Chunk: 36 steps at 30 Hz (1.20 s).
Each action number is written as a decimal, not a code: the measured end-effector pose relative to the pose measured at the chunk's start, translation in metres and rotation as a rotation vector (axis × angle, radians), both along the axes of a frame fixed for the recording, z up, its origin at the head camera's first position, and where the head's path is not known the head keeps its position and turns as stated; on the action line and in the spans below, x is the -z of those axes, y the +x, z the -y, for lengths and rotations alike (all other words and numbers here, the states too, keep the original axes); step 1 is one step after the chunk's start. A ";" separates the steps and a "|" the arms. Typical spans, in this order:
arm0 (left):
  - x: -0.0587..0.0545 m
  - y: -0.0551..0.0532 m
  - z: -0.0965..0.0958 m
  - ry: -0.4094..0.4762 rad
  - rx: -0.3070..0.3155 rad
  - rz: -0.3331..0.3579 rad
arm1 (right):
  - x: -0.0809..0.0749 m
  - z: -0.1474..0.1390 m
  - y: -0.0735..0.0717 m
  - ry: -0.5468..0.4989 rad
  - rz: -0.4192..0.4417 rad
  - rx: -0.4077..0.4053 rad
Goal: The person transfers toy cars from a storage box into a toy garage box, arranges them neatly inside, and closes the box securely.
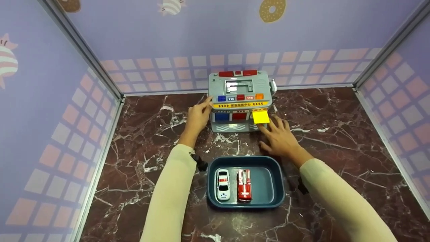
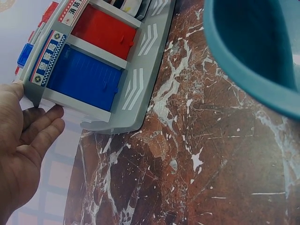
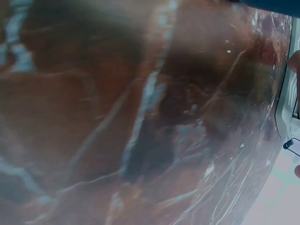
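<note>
Left fingers (image 1: 204,104) at edge of toy station (image 1: 239,105); marble gap (image 1: 231,145) before tub (image 1: 247,157)

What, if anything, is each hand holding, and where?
Left hand: the toy station, by its roof's left edge. Right hand: fingers spread at the yellow flap, no visible grip.

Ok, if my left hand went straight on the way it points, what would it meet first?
Your left hand would likely meet the left side of the toy emergency command center; it seems to touch there, though depth is unclear.
</note>
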State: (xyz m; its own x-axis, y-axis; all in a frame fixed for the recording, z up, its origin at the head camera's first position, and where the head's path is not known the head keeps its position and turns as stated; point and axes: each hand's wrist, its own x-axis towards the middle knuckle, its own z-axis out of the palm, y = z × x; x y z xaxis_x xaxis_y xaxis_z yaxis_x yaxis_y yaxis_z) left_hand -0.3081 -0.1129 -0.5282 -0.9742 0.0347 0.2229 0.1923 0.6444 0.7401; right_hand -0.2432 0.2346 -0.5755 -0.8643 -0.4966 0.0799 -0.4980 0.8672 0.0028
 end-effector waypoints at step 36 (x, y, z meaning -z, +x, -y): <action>-0.011 -0.005 0.002 -0.013 0.019 0.095 | -0.070 -0.008 0.006 -0.264 -0.307 -0.160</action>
